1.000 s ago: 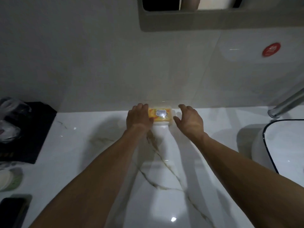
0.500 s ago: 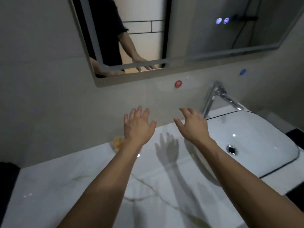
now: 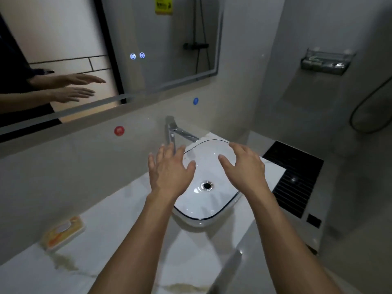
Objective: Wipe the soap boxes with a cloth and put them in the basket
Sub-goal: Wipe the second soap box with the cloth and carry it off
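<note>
A yellow soap box (image 3: 63, 232) with a clear lid lies on the white marble counter (image 3: 118, 247) against the wall, at the lower left. My left hand (image 3: 169, 168) hovers over the left rim of the sink, fingers spread and empty. Over the sink's right side my right hand (image 3: 246, 166) is held the same way, palm down, holding nothing. Both hands are well to the right of the soap box. No cloth shows. A wire basket (image 3: 325, 62) with items inside hangs on the far right wall.
A white basin (image 3: 203, 211) with a dark rim and a chrome faucet (image 3: 172, 132) sits on the counter. A mirror (image 3: 101, 60) above reflects my arms. A black slatted appliance (image 3: 297, 179) stands right of the counter. A shower hose (image 3: 369, 107) hangs at far right.
The view has swung right, from the soap box to the sink. Both hands have left the soap box and now hover open over the basin.
</note>
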`<action>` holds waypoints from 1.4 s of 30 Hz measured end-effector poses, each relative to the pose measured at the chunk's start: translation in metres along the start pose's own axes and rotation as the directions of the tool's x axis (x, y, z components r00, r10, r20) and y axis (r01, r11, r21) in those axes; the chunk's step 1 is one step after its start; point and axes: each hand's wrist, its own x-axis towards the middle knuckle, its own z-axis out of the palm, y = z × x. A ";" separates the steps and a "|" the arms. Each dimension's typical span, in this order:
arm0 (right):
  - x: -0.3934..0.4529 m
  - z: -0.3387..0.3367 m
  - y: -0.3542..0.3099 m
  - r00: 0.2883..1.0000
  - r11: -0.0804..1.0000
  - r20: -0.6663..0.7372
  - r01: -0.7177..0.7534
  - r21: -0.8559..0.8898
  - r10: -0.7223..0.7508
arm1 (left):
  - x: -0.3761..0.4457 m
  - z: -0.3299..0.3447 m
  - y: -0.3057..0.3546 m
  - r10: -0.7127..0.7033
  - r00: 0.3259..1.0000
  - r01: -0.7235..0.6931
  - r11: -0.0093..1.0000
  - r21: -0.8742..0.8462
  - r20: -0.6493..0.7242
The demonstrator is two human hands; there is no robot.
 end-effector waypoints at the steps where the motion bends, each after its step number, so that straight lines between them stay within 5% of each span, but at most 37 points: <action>1: 0.002 -0.011 0.018 1.000 1.000 -0.019 -0.019 0.014 0.019 | 0.001 0.007 0.021 0.016 1.000 -0.016 1.000 -0.011 0.004; 16: 0.067 -0.140 0.288 0.959 0.957 -0.069 -0.281 -0.075 0.276 | 0.060 0.121 0.321 0.262 0.958 -0.245 0.959 -0.142 0.116; 28: 0.162 -0.170 0.420 0.892 0.886 -0.073 -0.451 -0.112 0.445 | 0.150 0.228 0.469 0.449 0.846 -0.416 0.893 -0.170 0.287; 42: 0.389 -0.180 0.526 0.828 0.822 -0.161 -0.557 -0.118 0.538 | 0.375 0.340 0.600 0.508 0.817 -0.447 0.857 -0.257 0.273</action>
